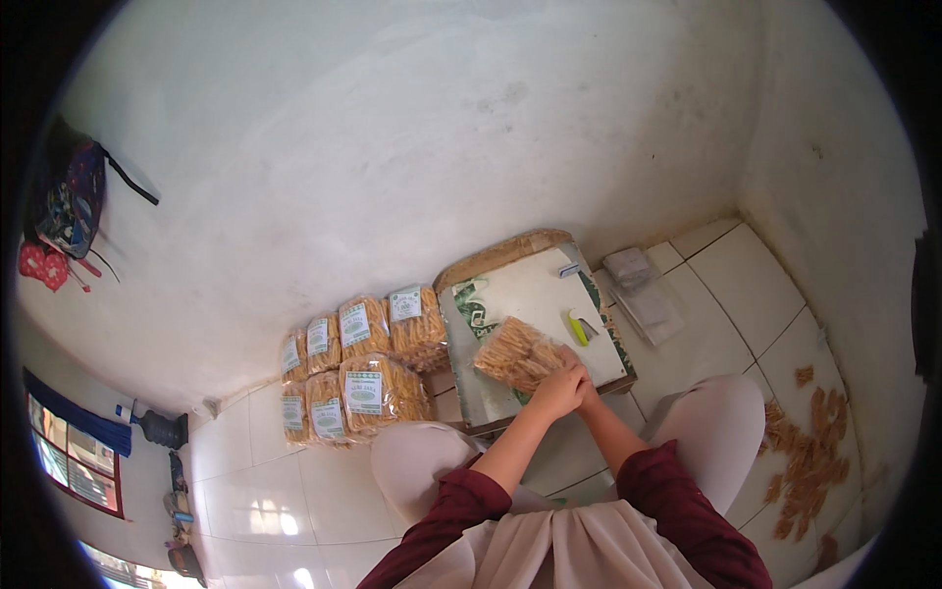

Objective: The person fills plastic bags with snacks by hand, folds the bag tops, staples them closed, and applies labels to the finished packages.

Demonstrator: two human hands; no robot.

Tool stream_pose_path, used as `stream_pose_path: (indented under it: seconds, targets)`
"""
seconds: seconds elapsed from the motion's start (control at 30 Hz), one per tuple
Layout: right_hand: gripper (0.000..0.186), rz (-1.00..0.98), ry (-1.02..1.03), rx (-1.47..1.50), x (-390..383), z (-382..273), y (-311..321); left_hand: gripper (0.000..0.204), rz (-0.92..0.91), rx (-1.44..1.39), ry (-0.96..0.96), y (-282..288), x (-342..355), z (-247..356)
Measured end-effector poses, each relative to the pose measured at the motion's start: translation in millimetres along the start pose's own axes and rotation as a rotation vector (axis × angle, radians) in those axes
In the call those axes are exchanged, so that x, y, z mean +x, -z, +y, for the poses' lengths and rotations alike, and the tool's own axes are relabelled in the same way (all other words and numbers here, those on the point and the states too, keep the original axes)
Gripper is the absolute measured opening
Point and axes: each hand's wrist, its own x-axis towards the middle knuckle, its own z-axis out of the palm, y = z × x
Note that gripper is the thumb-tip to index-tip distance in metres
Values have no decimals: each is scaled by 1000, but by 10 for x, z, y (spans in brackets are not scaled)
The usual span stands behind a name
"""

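Note:
A clear plastic bag of light-brown snack sticks lies on a low white-topped table in front of me. My left hand is closed at the bag's near right end. Pressed against it is my right hand, also closed at that end, its fingers partly hidden. A green stapler rests on the tabletop just beyond my hands. Farther back, a small blue-and-white box sits close to the table's far right edge.
Several filled, labelled snack bags stand in two rows left of the table. On the floor to the right are a small pale stack and flat clear plastic sheets. Loose snack pieces lie beyond my right knee. A wall rises behind.

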Motion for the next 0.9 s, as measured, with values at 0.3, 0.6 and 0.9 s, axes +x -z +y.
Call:
stream_pose_path:
  seconds: [0.3, 0.6, 0.9]
  targets:
    - [98, -197, -353, -14, 57, -727, 296, 31, 453, 265, 42, 27, -197, -718]
    - [70, -108, -524, -535, 2, -823, 519, 46, 239, 508, 170, -217, -278, -819]
    - [25, 151, -336, -19, -21, -666, 464, 45, 255, 544, 161, -230, -164, -752]
